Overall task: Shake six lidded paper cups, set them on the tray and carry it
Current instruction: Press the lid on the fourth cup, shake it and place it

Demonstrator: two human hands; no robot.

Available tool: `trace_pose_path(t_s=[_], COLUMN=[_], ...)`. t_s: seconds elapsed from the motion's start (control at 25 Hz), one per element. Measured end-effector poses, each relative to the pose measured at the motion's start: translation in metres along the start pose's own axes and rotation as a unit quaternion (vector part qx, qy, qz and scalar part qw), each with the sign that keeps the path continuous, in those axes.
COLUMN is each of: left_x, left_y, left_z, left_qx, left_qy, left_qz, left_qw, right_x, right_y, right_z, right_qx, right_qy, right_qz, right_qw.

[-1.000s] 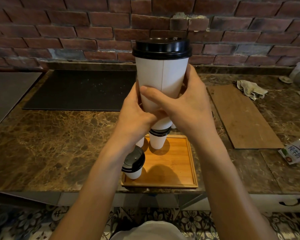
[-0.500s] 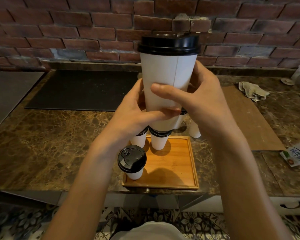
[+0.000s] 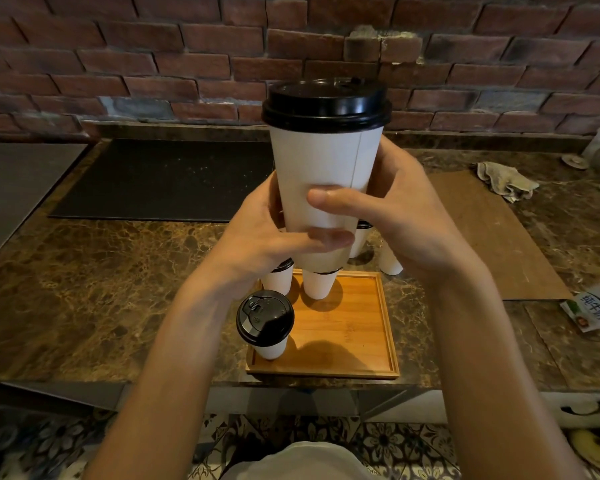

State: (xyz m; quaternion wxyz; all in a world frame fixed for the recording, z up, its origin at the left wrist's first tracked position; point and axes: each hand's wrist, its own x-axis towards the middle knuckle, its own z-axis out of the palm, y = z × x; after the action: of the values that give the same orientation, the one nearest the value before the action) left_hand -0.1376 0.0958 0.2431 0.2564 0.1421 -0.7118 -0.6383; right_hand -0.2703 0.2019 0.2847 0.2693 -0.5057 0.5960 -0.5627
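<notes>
I hold a tall white paper cup [image 3: 323, 174] with a black lid upright in the air, above the wooden tray [image 3: 347, 334]. My left hand [image 3: 257, 244] grips its lower part from the left; my right hand [image 3: 395, 223] wraps it from the right, thumb across the front. On the tray stand three lidded cups: one at the near left corner [image 3: 265, 323] and two at the far edge [image 3: 278, 278] [image 3: 319, 282], partly hidden by the held cup. Two more cups [image 3: 390, 261] [image 3: 359, 240] stand on the counter behind the tray.
The marble counter [image 3: 101, 289] carries a black mat [image 3: 160, 178] at the back left and a brown board [image 3: 492, 237] to the right. A crumpled cloth [image 3: 506, 181] and a milk carton [image 3: 593, 310] lie at the right. A brick wall stands behind.
The held cup has shifted slightly right and a little lower between my hands. Both hands keep their grip. The cups on the tray have not moved.
</notes>
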Motion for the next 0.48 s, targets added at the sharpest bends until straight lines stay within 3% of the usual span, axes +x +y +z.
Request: trace_pose_path(t_s=[0.48], left_x=[0.006], left_y=[0.003], left_z=[0.012], left_qx=[0.026], left_qy=[0.104], left_qz=[0.033], left_qw=[0.994], right_x=[0.005], right_y=[-0.003], right_z=[0.02], right_qx=[-0.081], right_qy=[0.117], right_qz=[-0.006], right_qw=[0.99])
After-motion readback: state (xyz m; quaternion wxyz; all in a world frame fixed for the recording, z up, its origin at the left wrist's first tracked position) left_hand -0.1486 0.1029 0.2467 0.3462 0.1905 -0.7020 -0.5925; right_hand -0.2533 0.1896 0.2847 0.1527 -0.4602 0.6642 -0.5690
